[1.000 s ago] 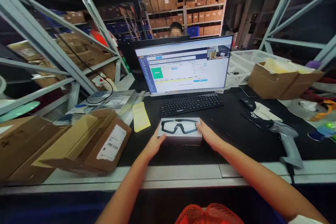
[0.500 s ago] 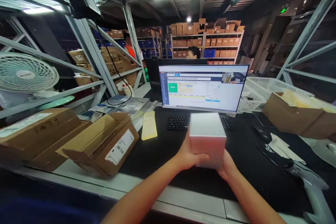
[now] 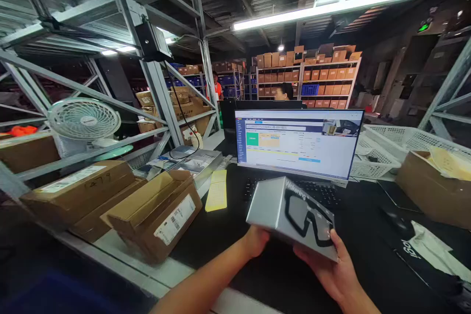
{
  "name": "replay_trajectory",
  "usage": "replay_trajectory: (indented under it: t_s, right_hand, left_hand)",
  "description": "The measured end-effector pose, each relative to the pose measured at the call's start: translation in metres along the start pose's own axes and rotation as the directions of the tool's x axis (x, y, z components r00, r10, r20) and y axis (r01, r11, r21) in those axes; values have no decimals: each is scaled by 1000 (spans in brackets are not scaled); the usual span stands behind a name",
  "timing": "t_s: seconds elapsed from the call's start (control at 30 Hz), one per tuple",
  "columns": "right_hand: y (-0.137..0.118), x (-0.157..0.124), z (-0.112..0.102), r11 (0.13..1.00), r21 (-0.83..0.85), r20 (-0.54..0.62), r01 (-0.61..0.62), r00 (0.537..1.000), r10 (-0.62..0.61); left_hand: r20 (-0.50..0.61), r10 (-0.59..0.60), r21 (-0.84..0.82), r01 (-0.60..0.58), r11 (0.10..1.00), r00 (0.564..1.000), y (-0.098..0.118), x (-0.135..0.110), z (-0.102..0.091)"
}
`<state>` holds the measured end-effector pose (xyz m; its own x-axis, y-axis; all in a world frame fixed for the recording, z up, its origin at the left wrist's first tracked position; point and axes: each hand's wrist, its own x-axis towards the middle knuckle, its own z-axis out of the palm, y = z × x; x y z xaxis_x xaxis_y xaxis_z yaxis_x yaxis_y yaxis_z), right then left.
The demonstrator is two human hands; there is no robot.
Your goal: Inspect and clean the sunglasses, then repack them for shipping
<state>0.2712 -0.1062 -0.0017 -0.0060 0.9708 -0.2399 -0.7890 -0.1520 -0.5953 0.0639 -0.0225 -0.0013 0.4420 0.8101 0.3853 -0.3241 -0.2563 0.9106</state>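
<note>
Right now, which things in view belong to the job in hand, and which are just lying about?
In hand:
grey box, gripped by the right hand, left hand at its lower edge

Seemingly just lying about:
open carton
yellow paper
mouse

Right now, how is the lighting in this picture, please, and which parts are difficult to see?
Head view: the ceiling lamp glares almost pure white. Head view: the screen is bright, but its small text is unreadable. Head view: the black keyboard nearly melts into the dark desk, while the box shows its large print clearly.
</note>
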Motion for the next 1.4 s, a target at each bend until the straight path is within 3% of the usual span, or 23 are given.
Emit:
replay_trajectory:
  t_s: [0.1,0.2,0.27,0.37,0.47,0.53,0.6,0.67,0.8,1.1,1.4]
  right_hand:
    - [-17,6,-9,970,-125,-133,207,966,-223]
    - [-40,0,-5,827,-396,-24,399,896,-444]
    - [-55,-10,6,634,-618,75,464,838,-540]
    - [-73,-24,36,213,-895,213,393,794,-570]
    - [-82,-30,72,-193,-912,409,361,819,-403]
    - [-83,-30,94,-323,-857,484,402,844,-233]
    - [-82,-29,109,-343,-833,494,435,863,-106]
    - [-80,-28,117,-311,-843,471,438,882,-34]
    - [-80,-30,116,-255,-870,429,423,903,33]
    - [-92,-27,112,-286,-870,410,402,911,33]
    - [-95,-23,109,-327,-847,437,420,899,24]
  left_hand:
    - [-118,91,-197,-113,974,989,1,4,-14]
    - [-175,33,-312,-87,946,984,-3,7,-27]
    - [-133,-36,-257,0,966,990,-8,7,-36]
    - [-92,-67,-136,54,989,994,-14,4,-47]
    - [-26,-7,9,7,1000,1000,-15,0,-52]
    - [47,25,92,-29,995,999,-14,-4,-51]
    - [109,25,141,-40,989,994,-13,-8,-49]
    - [149,-9,160,-15,987,989,-14,-13,-45]
    - [200,-121,145,93,985,972,-21,-17,-39]
    - [340,-188,105,161,981,921,-20,-18,-26]
    - [305,-211,42,208,977,929,-44,-25,-24]
